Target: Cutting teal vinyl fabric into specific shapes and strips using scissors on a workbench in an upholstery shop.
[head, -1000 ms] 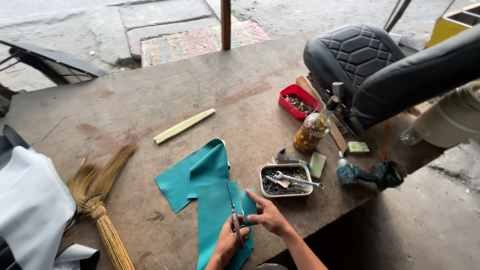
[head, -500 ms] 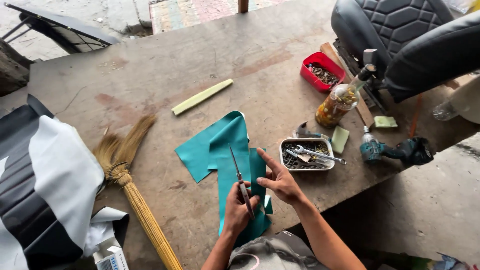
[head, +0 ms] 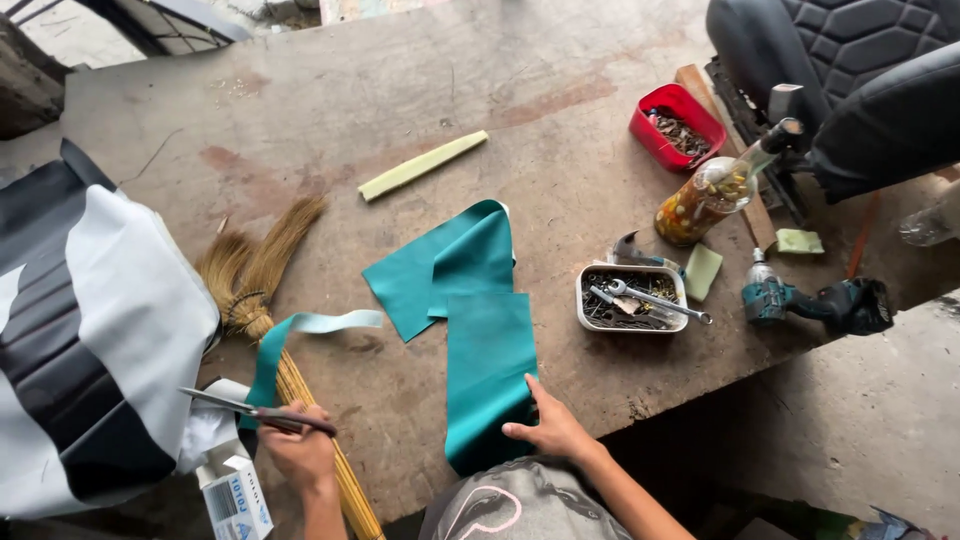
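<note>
Your left hand grips scissors and a cut teal strip over the broom. Your right hand lies flat, pressing the teal vinyl sheet near the table's front edge.

teal sheet: smooth matt leatherette | table: rough worn wood | scissors: dull metal

Worn brown table: teal sheet, broom, pale strip, red tray, drill
</note>
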